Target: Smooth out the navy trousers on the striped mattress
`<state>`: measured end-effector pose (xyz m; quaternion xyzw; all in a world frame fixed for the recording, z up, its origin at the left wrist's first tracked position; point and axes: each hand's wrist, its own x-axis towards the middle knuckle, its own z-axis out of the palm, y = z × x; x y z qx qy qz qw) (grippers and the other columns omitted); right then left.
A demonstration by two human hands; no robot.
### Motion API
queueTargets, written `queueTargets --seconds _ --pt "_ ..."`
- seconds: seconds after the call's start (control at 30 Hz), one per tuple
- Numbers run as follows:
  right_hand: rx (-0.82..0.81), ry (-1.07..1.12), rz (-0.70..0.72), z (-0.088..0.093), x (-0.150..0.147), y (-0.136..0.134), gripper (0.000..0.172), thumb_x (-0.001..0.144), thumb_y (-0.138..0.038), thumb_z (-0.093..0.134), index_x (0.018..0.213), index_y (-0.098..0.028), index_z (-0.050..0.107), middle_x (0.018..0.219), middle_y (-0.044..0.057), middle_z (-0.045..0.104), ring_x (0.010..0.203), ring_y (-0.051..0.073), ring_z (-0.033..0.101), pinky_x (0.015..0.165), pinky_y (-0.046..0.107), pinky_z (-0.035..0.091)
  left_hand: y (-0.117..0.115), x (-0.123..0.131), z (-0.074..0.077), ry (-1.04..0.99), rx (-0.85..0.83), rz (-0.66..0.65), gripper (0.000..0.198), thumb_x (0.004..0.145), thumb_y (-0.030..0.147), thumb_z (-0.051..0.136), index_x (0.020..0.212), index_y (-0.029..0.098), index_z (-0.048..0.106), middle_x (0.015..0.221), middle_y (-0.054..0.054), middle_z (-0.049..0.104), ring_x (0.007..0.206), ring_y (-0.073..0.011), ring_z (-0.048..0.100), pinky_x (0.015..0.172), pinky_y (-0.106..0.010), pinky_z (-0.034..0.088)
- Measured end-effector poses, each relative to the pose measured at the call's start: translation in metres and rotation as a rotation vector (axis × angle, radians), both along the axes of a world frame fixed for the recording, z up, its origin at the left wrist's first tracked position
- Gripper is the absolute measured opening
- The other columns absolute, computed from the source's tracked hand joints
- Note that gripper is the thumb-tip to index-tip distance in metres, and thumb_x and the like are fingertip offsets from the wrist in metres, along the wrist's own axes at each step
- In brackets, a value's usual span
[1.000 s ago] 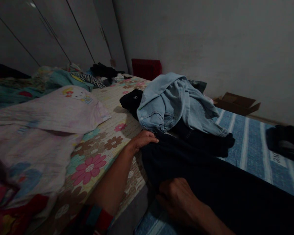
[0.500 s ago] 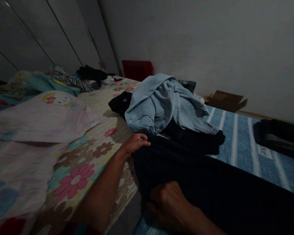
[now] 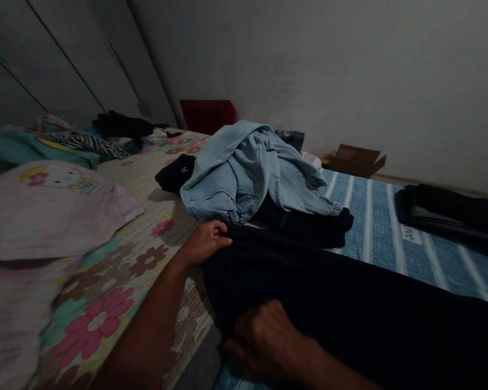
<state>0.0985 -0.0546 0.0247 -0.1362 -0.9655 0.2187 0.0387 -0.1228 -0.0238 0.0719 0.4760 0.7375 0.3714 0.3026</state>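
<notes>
Left hand (image 3: 205, 241) stretched far, pinching the far-left corner of a dark garment (image 3: 329, 298), right hand (image 3: 268, 336) near, knuckles up, curled, clamped on its near-left edge

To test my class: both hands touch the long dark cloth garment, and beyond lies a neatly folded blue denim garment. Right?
No: the head view shows the blue denim garment rumpled, not neatly folded. The left hand and right hand touch the long dark cloth garment.
</notes>
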Motion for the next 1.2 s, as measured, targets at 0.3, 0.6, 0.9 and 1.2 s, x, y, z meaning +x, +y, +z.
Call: queueTargets --seconds 0.3,0.6,0.9,1.2 --pt "-0.019 -0.015 -0.015 0.005 -0.001 0.001 0.04 0.092 -0.048 0.042 0.077 -0.018 0.065 0.078 0.005 0.072 0.067 0.018 0.067 0.054 0.025 0.036 -0.001 0.005 0.005 0.513 -0.119 -0.068 0.021 0.067 0.038 0.057 0.076 0.021 0.049 0.066 0.001 0.054 0.063 -0.0193 0.054 0.056 -0.028 0.036" --pt "-0.039 -0.162 0.098 0.043 0.001 0.014 0.033 0.09 -0.042 0.046 0.086 -0.017 0.068 0.084 0.007 0.073 0.072 0.019 0.068 0.054 0.026 0.039 -0.01 0.068 0.025 0.87 0.101 -0.216 0.012 0.083 0.03 0.046 0.083 0.021 0.053 0.089 -0.007 0.061 0.085 -0.0223 0.059 0.073 -0.031 0.043" --pt "0.111 -0.095 -0.142 0.074 0.06 0.055 0.021 0.089 -0.03 0.048 0.09 -0.016 0.063 0.091 0.008 0.07 0.078 0.019 0.065 0.061 0.028 0.042 -0.014 0.079 -0.028 0.903 0.103 -0.463 0.032 0.084 0.027 0.05 0.114 0.019 0.059 0.126 -0.013 0.059 0.119 -0.0275 0.05 0.1 -0.045 0.037" --pt "0.259 0.134 -0.436 -0.012 0.088 0.076 0.031 0.087 -0.028 0.054 0.115 -0.016 0.057 0.126 0.014 0.054 0.121 0.027 0.043 0.101 0.044 0.032 -0.02 0.084 -0.024 0.976 -0.175 -0.428 0.071 0.075 0.043 0.063 0.138 0.018 0.042 0.147 -0.016 0.036 0.136 -0.0329 0.029 0.107 -0.055 0.023"
